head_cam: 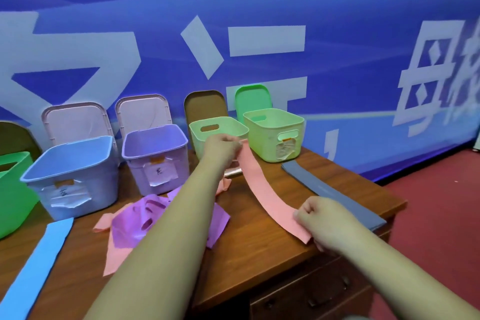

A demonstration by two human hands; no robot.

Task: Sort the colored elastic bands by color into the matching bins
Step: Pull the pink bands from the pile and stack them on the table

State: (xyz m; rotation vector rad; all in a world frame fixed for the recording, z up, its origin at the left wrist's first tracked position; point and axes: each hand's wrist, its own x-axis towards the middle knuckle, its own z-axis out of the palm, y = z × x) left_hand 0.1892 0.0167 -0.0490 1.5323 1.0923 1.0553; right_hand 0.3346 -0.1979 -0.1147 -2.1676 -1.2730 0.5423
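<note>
So a long pink band [262,189] is held at both ends over the wooden desk [259,262]. The far end is pinched by the left hand [220,148], fingers curled, right in front of the pale green bin [207,138]. The near end is gripped by the right hand [322,221] close to the desk's front edge, fingers curled round it too. The band is drawn out in a gentle curve between them. A row of bins is lined up along the back of the desk: a bright green bin [13,189] cut off at the far left, then a blue bin [75,176], a purple bin [158,161], the pale green one, and a yellow-green bin [275,135] at the right end. Paper labels are taped on the blue, purple and yellow-green ones, but the writing can't be read. Under the left forearm a crumpled heap of purple bands [135,221] is piled up, with more pink bands [114,257] tangled in and under it. A blue band [33,267] is laid flat at the left, and a grey band [335,195] is laid flat at the right, near the yellow-green bin. Lids [75,122] are propped against the blue banner [259,8] behind the bins.
</note>
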